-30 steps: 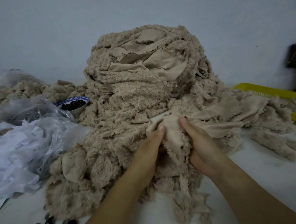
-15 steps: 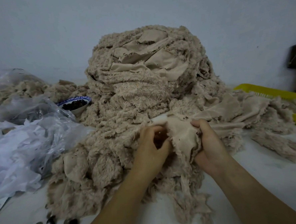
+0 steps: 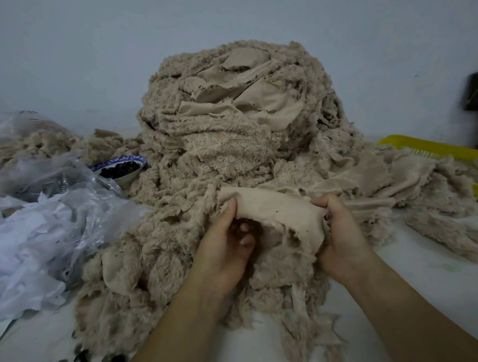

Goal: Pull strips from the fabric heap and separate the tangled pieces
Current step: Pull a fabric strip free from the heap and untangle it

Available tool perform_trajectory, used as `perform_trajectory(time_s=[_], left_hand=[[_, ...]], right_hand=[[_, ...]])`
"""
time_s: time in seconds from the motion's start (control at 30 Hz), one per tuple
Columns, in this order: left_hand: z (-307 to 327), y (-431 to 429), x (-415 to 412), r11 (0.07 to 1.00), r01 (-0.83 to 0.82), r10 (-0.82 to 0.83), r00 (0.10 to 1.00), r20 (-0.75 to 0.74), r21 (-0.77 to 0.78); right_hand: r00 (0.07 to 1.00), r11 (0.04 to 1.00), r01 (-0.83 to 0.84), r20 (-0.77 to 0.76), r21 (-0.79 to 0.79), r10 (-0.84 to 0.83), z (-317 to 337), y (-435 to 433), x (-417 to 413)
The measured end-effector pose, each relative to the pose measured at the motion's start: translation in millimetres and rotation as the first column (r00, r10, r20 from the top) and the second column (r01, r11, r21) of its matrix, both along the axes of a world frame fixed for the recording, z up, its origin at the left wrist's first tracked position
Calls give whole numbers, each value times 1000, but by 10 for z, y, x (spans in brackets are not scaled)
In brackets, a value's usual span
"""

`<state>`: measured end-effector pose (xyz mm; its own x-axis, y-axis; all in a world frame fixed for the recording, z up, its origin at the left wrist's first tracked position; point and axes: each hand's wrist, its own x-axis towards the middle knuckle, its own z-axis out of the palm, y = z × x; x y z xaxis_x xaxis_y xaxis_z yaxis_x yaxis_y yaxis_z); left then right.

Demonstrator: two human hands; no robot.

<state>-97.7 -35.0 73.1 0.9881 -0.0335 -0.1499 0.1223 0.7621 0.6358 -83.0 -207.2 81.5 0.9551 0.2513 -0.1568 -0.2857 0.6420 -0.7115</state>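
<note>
Heap: the fabric heap point(image 3: 229, 131) is piled high on the white table point(image 3: 440, 286).
Strip: a smooth beige strip point(image 3: 279, 210) spans both hands at the heap's near foot.
Left hand: the left hand point(image 3: 225, 248) pinches the strip's left end, thumb on top, fingers curled beneath.
Right hand: the right hand point(image 3: 343, 238) has its fingers curled round the strip's right end.
Change: a second ago the hands were together on a bunched fold; now they are apart and the strip is drawn flat.
Finding: separation appears begun, but the strip's lower edge still seems tangled in the heap.
Beside heap: bowl point(image 3: 121, 168) to its left, yellow basket point(image 3: 440, 149) to its right.
</note>
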Motion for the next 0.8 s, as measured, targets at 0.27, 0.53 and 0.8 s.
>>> perform_trajectory(time_s=[0.27, 0.53, 0.8], left_hand=[[49, -38, -89, 973, 47, -72, 992, 102, 227], [52, -117, -136, 925, 149, -212, 966, 150, 349], [29, -143, -134, 895, 204, -245, 968, 56, 397]], right_hand=[[985, 960, -118, 91, -254, 145, -1, 54, -40], [944, 919, 15, 310, -394, 117, -12, 143, -96], [961, 842, 169, 277, -512, -25, -56, 171, -60]])
